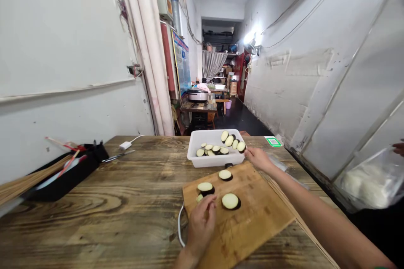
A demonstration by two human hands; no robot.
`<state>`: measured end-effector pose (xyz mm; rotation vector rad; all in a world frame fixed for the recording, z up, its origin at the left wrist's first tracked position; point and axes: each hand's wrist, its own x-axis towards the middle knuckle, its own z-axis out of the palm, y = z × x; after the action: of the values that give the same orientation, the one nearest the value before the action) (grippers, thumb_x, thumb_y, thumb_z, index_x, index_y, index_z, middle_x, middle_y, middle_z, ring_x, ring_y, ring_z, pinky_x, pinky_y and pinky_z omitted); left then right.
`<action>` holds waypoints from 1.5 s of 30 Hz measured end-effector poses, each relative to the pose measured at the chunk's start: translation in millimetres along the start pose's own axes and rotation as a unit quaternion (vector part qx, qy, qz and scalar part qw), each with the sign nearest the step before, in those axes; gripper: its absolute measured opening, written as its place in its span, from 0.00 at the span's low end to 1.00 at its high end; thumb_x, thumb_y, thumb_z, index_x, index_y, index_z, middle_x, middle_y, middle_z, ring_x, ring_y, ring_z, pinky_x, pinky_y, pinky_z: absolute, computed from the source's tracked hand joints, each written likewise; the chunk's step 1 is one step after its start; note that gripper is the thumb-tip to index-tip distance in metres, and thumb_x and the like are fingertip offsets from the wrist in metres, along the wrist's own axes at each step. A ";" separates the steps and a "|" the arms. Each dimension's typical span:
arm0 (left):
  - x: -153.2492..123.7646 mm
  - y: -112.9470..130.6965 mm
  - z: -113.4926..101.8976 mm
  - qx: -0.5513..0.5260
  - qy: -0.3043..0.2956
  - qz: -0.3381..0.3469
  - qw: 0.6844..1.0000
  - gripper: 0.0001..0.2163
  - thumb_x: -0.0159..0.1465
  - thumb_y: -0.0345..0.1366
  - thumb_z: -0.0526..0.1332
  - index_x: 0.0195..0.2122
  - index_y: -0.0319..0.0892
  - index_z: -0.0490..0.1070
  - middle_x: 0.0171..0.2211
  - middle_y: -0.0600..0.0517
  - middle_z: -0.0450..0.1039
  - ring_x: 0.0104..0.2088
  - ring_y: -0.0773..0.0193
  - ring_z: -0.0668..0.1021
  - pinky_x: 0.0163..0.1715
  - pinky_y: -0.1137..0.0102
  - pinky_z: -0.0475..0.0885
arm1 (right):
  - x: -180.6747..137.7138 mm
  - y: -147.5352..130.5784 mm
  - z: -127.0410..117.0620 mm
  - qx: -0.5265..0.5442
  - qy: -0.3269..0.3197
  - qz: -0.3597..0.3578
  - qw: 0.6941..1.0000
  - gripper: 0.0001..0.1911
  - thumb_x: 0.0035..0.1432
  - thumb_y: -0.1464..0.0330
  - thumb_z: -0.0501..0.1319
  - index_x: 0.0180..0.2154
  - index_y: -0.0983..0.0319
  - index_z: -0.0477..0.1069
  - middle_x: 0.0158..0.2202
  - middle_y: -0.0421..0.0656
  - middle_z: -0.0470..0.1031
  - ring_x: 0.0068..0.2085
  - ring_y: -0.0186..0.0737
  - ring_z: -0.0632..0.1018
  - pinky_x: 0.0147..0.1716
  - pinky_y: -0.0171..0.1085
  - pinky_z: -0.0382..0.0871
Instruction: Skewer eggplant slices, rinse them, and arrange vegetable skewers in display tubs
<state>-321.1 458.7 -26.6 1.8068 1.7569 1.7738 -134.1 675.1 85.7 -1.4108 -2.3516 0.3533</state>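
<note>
A white plastic tray [195,160] holds several eggplant slices, pale-fleshed with dark skin. My right hand [257,158] reaches to the tray's right end, its fingertips closed on the edge of an eggplant slice [241,147]. On the wooden cutting board [252,214] lie three more: a far slice [225,175], a left slice [205,186] and a near slice [230,201]. My left hand [203,220] is over the board's left side, fingers bent and apart with nothing between them. Just beyond its fingers is a small eggplant piece [199,198].
On the table's left stands a black box [53,187] of wooden skewers. A white charger [125,145] and a green code card [273,141] lie toward the far edge. A knife blade [277,162] shows partly behind my right forearm. Another person's hand [399,148] is near a plastic bag [368,180].
</note>
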 end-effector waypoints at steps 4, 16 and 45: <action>-5.1 -2.9 3.9 0.014 0.007 0.039 0.999 0.11 0.64 0.29 0.55 0.43 0.42 0.76 0.38 0.48 0.80 0.36 0.63 0.82 0.38 0.72 0.79 | 54.2 -20.8 25.5 -0.011 -0.062 0.010 0.998 0.17 0.60 0.72 0.50 0.36 0.65 0.78 0.28 0.43 0.77 0.28 0.33 0.73 0.28 0.29 0.59; -4.9 -4.6 1.2 0.031 -0.075 0.067 0.994 0.10 0.65 0.29 0.56 0.43 0.41 0.76 0.39 0.48 0.80 0.40 0.62 0.81 0.43 0.69 0.78 | 48.6 -6.1 7.8 -0.145 -0.022 0.002 0.989 0.20 0.65 0.61 0.51 0.48 0.66 0.75 0.53 0.56 0.73 0.54 0.51 0.72 0.52 0.40 0.62; 31.1 28.5 44.1 0.163 -0.240 -0.173 0.941 0.18 0.48 0.33 0.72 0.38 0.41 0.68 0.45 0.40 0.73 0.50 0.43 0.73 0.51 0.55 0.65 | -192.8 105.2 -0.8 -0.206 0.000 0.197 0.958 0.16 0.61 0.79 0.48 0.43 0.70 0.73 0.41 0.61 0.77 0.41 0.50 0.80 0.38 0.41 0.70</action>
<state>-281.5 497.9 -1.9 1.6951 2.0590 0.8600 31.8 553.6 8.7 -2.0802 -2.2142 -0.0474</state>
